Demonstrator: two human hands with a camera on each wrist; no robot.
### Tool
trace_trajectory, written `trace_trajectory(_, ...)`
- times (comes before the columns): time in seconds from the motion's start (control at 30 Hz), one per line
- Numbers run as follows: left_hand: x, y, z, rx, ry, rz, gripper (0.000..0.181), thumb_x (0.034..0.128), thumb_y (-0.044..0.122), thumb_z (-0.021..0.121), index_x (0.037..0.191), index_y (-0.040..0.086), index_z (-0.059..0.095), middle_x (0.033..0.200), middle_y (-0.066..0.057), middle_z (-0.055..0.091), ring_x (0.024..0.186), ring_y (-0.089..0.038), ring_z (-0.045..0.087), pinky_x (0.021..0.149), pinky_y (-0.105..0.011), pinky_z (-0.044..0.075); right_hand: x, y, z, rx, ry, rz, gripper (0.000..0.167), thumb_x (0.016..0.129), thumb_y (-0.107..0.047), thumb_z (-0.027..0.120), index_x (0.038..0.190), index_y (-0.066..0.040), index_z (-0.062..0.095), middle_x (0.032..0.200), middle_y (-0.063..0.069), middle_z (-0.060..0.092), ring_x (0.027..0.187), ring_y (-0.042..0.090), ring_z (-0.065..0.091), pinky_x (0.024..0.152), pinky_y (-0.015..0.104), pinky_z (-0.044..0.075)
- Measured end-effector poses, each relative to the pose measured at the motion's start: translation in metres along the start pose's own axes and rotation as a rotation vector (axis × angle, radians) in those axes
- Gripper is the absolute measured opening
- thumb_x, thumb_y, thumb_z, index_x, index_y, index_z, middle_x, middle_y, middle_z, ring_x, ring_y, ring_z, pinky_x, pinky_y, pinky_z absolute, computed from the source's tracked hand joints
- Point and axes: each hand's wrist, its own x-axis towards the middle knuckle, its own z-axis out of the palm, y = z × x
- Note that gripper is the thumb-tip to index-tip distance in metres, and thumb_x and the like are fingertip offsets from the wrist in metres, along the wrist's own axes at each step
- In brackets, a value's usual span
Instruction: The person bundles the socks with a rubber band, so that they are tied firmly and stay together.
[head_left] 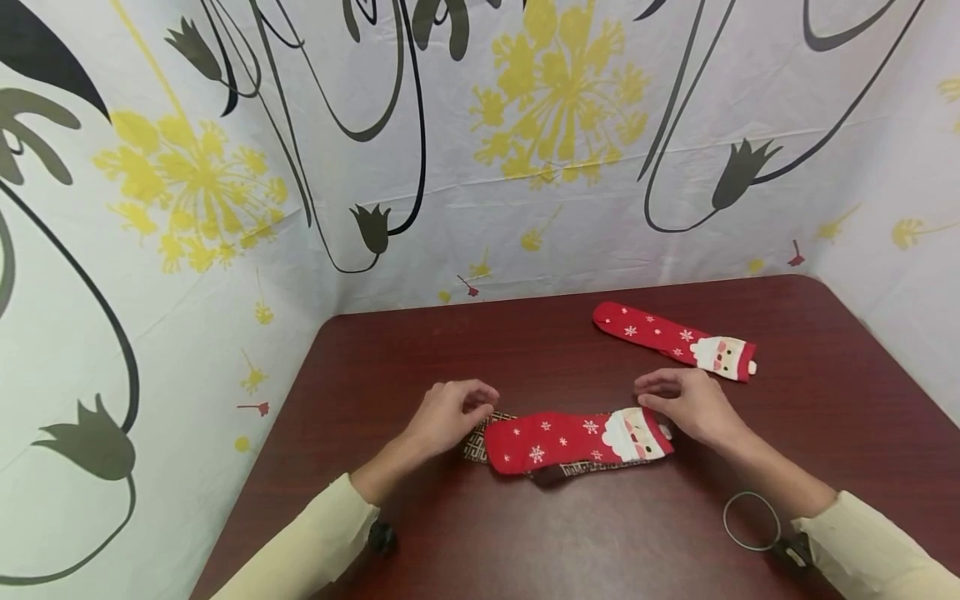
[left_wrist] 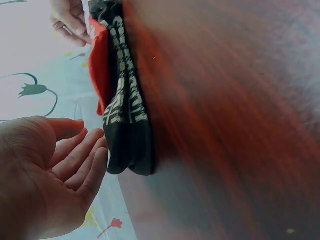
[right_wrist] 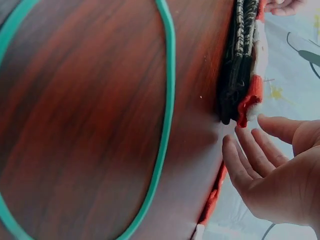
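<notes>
A red Christmas sock (head_left: 555,442) with snowflakes and a Santa face lies flat across a dark sock pair (head_left: 476,446) with a pale geometric pattern, near the middle of the table. At the toe end is my left hand (head_left: 450,417), fingers loosely bent; in the left wrist view its fingertips are beside the dark toes (left_wrist: 130,147), and contact is unclear. My right hand (head_left: 690,404) hovers by the Santa cuff end. From the right wrist, its relaxed fingers and thumb appear just off the red cuff (right_wrist: 250,102), gripping nothing.
Another red Santa sock (head_left: 652,333) lies farther back on the right of the dark wooden table (head_left: 450,350). A thin loop (head_left: 752,521) hangs by the right wrist, green in its wrist view. Patterned cloth (head_left: 525,242) stands behind the table.
</notes>
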Motion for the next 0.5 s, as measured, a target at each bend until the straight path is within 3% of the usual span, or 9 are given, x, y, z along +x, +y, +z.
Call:
trace_trajectory(0.27,0.008,0.002,-0.009,-0.062,0.043,-0.021,0.031,0.0969,0.015,0.080,0.127,0.010,0.074,0.114,-0.002,0.079,0.107,-0.019,0.075,0.097,-0.042,0.058,0.001,-0.001,-0.008,0.005,0.009,0.023,0.054,0.098,-0.028,0.079,0.140,0.002,0.065,0.133,0.027,0.068,0.123,0.048,0.064,0.099,0.062,0.052)
trace_trajectory(0.5,0.019,0.002,-0.013,-0.131,0.095,-0.013,0.036,0.0977,0.016,0.080,0.133,0.013,0.072,0.126,-0.005,0.076,0.114,-0.022,0.073,0.101,-0.044,0.056,0.003,-0.004,-0.015,0.045,0.011,0.060,0.073,0.100,-0.035,0.075,0.155,0.006,0.047,0.150,0.031,0.054,0.137,0.052,0.053,0.108,0.066,0.044)
